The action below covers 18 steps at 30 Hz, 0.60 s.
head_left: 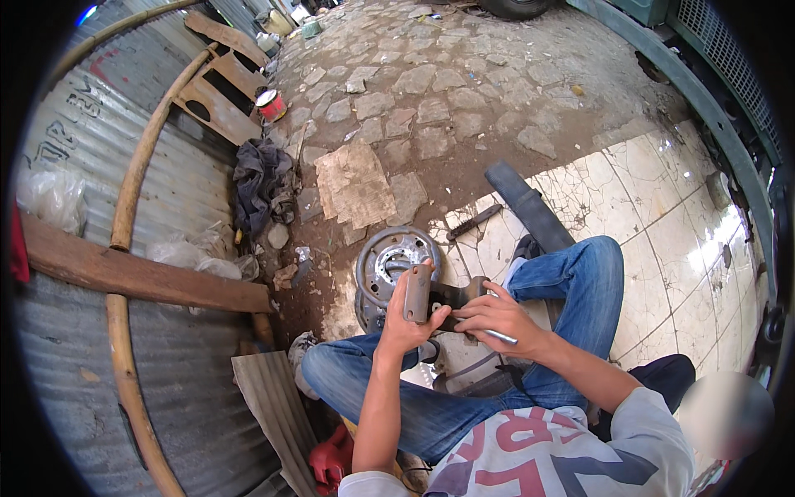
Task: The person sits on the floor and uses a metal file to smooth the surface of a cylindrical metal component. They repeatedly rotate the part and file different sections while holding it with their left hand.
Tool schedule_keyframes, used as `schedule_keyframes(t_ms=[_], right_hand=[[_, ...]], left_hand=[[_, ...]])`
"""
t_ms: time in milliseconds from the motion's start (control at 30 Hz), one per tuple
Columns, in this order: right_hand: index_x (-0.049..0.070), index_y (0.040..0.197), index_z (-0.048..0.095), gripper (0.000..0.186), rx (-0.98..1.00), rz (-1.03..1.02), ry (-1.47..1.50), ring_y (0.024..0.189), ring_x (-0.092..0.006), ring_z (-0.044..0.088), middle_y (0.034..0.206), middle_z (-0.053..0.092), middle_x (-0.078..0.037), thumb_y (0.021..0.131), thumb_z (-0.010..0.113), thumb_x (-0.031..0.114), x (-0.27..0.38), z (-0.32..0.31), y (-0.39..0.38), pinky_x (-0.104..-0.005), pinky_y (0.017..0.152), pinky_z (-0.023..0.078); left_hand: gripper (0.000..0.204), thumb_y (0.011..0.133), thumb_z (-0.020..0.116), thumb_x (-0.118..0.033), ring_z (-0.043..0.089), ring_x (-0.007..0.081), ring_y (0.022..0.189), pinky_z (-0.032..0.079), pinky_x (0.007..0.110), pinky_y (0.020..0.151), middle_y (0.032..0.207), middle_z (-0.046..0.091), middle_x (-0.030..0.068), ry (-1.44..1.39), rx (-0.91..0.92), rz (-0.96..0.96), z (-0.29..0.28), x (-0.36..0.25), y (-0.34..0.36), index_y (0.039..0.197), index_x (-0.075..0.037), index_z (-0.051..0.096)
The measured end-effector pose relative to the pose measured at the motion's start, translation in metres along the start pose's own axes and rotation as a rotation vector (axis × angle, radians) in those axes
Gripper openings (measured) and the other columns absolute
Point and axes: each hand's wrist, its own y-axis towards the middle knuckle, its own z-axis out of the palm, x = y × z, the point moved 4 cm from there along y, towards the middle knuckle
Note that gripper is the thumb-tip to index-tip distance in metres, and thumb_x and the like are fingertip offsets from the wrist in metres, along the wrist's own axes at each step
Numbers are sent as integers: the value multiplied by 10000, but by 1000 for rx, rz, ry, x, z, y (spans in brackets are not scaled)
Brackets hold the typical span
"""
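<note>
While left hand (403, 325) grips bracket (416, 295), right hand (507, 321) rod (502, 337), red tin (272, 109) (contents unclear) stands apart

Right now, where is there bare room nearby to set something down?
Mostly bare: the white tiles between the right knee and green bar, and stone paving beyond the cardboard. Crowded: between the legs, below the left hand with its metal part, and around the wheel.
</note>
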Motion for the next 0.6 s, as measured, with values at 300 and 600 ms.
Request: schedule_keyframes(t_ms=[300,600], right_hand=[[131,1123,693,332,-91,13,100,1111,-242,627,1194,684,-41,804,728,47,-2,0,-1,-566,1110,343],[120,1108,709,277,-123,42,71,1063,-235,653,1119,714,-40,837,705,65,-2,1,-1,-555,1088,368]], left_hand=[[847,734,871,-242,561,309,1209,436,400,1035,1321,565,152,16,54,4,2,-6,-1,1444,-22,465],[801,743,851,-222,560,327,1219,433,407,1046,1321,573,169,48,63,51,4,-6,3,1417,-2,479]])
